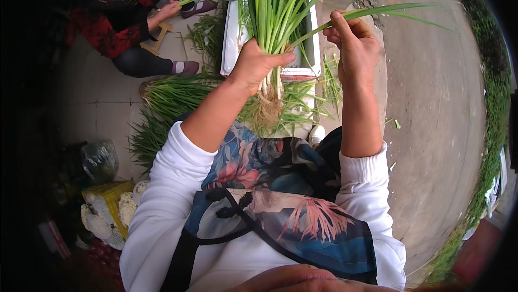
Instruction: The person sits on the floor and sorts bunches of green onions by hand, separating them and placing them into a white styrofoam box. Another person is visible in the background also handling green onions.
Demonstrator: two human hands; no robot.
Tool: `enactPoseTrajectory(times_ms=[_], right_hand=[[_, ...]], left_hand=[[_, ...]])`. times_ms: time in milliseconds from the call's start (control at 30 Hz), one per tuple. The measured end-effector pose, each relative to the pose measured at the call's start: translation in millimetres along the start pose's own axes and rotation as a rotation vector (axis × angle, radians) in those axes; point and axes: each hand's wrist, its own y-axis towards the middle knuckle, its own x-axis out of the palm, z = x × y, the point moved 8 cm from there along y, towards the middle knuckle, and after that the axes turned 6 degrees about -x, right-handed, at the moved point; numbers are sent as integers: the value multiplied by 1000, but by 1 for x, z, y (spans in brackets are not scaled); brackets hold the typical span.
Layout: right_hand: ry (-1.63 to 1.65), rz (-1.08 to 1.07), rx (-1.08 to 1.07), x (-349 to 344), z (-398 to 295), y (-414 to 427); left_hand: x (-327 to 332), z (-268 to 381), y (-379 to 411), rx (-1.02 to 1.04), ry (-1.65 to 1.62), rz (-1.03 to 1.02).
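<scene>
My left hand [261,63] grips a thick bunch of green onions [273,13] around its pale lower stalks. The green leaves rise past the top of the view, and tangled brown roots [267,110] hang below my fist. To the right, my right hand [354,41] pinches one long green leaf [388,10] between thumb and fingers. The leaf's lower end runs back to the bunch beside my left thumb; whether it is still attached cannot be told. Behind the bunch stands a white foam box [227,45] with some green leaves inside.
Leaf scraps [299,102] litter the floor under my hands. More green onions [178,96] lie at the left. A seated co-worker [121,29] holds green stalks across the box's left side. Cauliflowers [97,221] sit by a yellow crate [107,195]. Concrete pavement [433,110] runs along the right.
</scene>
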Motion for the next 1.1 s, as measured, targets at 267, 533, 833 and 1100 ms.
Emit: enactPoseTrajectory(times_ms=[267, 533, 833, 1100], right_hand=[[-43, -150, 115, 8, 14, -6], [-97, -227, 91, 18, 17, -13], [-133, -189, 73, 12, 15, -13], [-163, -137, 40, 2, 13, -7]], left_hand=[[8, 1, -3, 2, -140, -23], [1, -7, -4, -84, -223, 6], [-5, -12, -1, -169, -354, 5], [-9, -8, -3, -107, -326, 80]])
